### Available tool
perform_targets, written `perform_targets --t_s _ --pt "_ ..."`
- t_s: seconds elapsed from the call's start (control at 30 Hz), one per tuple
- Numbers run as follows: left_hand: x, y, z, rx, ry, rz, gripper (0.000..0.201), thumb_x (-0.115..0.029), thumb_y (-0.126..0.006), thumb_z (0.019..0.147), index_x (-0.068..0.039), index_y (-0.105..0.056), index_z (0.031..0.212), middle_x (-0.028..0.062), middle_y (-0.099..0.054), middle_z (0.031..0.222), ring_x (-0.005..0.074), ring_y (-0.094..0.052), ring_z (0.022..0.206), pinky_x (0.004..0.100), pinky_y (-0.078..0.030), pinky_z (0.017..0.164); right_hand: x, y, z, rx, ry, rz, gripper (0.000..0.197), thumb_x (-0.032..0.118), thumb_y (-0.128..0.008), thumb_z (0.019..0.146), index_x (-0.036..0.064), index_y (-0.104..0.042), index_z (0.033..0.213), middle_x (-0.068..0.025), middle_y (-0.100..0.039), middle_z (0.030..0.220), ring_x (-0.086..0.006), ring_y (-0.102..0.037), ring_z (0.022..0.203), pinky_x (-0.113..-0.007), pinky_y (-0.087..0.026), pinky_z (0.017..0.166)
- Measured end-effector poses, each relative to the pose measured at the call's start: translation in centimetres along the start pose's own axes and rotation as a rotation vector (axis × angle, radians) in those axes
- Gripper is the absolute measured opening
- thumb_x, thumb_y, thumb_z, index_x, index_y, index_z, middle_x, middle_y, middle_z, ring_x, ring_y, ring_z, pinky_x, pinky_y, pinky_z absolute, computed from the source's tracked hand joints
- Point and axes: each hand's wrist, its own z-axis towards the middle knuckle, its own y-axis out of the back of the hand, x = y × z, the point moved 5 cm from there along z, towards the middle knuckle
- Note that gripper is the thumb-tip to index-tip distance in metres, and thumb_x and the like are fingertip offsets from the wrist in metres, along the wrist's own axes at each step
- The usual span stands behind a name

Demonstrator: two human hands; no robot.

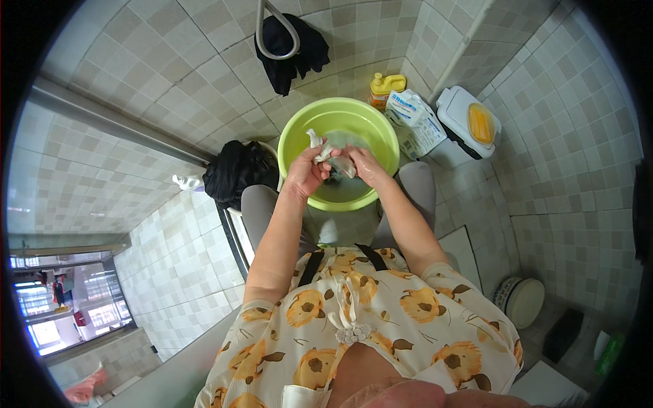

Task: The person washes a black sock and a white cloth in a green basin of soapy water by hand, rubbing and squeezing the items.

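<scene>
A tiled bathroom floor. Over the green basin (338, 121), a wet white cloth (329, 155) is gripped between the left hand (307, 170) and right hand (362, 165), both closed on it. A yellow bottle (385, 86) and a white pouch (415, 122) stand just behind the basin.

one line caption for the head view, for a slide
Left hand and right hand wring a small pale wet cloth over a round lime-green plastic basin.

— What colours do you see?
— Your basin (354, 122) is lime green, the cloth (325, 151) white, the bottle (385, 86) yellow.
— And your top (381, 326)?
— Cream with orange flowers.
</scene>
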Motion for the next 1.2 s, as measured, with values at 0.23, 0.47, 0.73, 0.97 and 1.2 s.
perform_targets --t_s 0.23,0.47,0.73,0.97,1.2 --pt "2.5 2.0 1.0 -0.116 0.024 0.227 0.025 -0.024 -0.039 0.096 -0.008 -0.047 0.113 0.0109 -0.066 0.094 0.0148 -0.061 0.060 0.0245 -0.045 0.049 1.6 -0.5 -1.3 0.082 0.144 -0.203 0.031 0.031 -0.056 0.089 0.0017 -0.059 0.099 -0.0049 -0.060 0.084 -0.0131 -0.056 0.069 -0.025 -0.044 0.056" --pt "3.0 7.2 1.7 -0.379 -0.059 0.128 0.020 -0.023 -0.052 0.092 -0.003 -0.054 0.093 0.0085 -0.064 0.074 0.0146 -0.059 0.052 0.0248 -0.042 0.041 3.4 0.6 -1.6 -0.181 0.179 0.012 0.026 0.029 -0.057 0.089 0.0031 -0.058 0.088 -0.0036 -0.057 0.071 -0.0117 -0.053 0.057 -0.025 -0.042 0.050" --pt "1.8 6.6 1.1 -0.418 -0.164 0.617 0.031 -0.025 -0.062 0.086 0.003 -0.057 0.097 0.0074 -0.061 0.067 0.0120 -0.055 0.049 0.0265 -0.044 0.045 5.3 -3.4 -0.4 0.073 0.090 -0.051 0.018 0.019 -0.061 0.086 0.0013 -0.057 0.086 -0.0040 -0.057 0.071 -0.0125 -0.053 0.058 -0.023 -0.041 0.052" --pt "0.2 1.5 0.7 0.127 -0.462 0.764 0.038 -0.005 -0.057 0.085 -0.003 -0.051 0.122 0.0030 -0.061 0.092 0.0085 -0.054 0.067 0.0224 -0.046 0.061 5.8 -5.7 -2.4 0.146 0.002 -0.304 0.015 0.013 -0.061 0.085 -0.0013 -0.057 0.089 -0.0050 -0.058 0.073 -0.0108 -0.055 0.059 -0.023 -0.043 0.049" --pt "-0.4 0.2 -2.1 0.246 -0.212 0.549 0.027 -0.009 -0.055 0.088 -0.002 -0.056 0.114 0.0008 -0.060 0.090 0.0078 -0.054 0.072 0.0217 -0.046 0.066 8.7 -7.9 -4.4 0.294 -0.009 -0.470 0.018 0.011 -0.058 0.086 0.0009 -0.056 0.101 -0.0032 -0.058 0.073 -0.0070 -0.053 0.061 -0.017 -0.038 0.047"
